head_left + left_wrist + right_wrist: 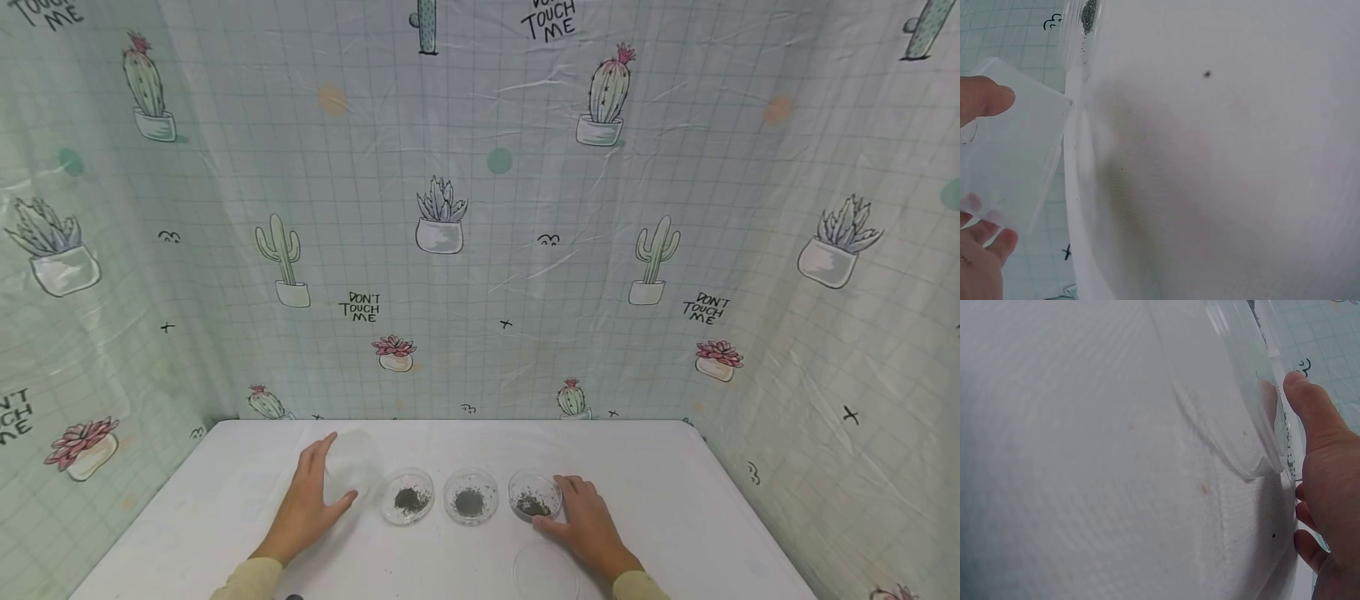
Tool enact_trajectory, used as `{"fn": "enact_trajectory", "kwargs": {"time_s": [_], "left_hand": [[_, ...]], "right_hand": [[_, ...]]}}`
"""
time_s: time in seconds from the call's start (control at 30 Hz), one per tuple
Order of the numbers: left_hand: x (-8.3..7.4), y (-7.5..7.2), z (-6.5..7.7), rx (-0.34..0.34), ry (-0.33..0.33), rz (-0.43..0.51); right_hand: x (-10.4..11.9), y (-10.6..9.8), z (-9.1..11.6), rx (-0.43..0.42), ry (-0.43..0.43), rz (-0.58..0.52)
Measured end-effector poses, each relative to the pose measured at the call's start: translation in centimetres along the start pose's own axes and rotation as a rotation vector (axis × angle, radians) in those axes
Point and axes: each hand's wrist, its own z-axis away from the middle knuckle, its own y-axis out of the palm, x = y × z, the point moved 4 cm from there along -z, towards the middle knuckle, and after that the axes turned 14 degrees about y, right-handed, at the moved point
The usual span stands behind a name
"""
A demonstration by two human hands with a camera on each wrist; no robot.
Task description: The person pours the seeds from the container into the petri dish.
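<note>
My left hand (307, 500) holds a translucent, straight-sided plastic container (1022, 147) between thumb and fingers; in the head view it is a faint pale shape left of the dishes. My right hand (588, 521) grips the right-hand petri dish (535, 479) from its right side, thumb at the near edge and fingers at the far edge. Dark, flaky crumbs lie in that dish. A middle petri dish (471, 478) and a left petri dish (408, 477) stand in a row with it, each with a small dark heap inside.
A clear round lid (546, 575) lies flat on the white table (450, 567), nearer me than the right dish. At the front edge of the head view, a small dark object (294, 597) shows partly. A cactus-print curtain (480, 275) surrounds the table's back and sides.
</note>
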Motion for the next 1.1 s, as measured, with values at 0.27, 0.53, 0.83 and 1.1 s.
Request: {"fn": "enact_trajectory", "kwargs": {"time_s": [0.27,0.53,0.83,1.1], "left_hand": [[0.5,0.1,0.3,0.053,-0.077,0.027],[1.3,0.6,0.8,0.082,-0.123,0.054],[1.6,0.6,1.2,0.122,-0.166,0.078],[1.8,0.5,1.6,0.143,-0.185,0.081]], "right_hand": [[0.0,-0.1,0.0,-0.002,-0.003,-0.004],[0.0,-0.1,-0.1,-0.003,-0.008,-0.001],[0.0,0.0,0.0,0.004,-0.005,-0.012],[0.0,-0.1,0.1,0.003,-0.003,-0.013]]}}
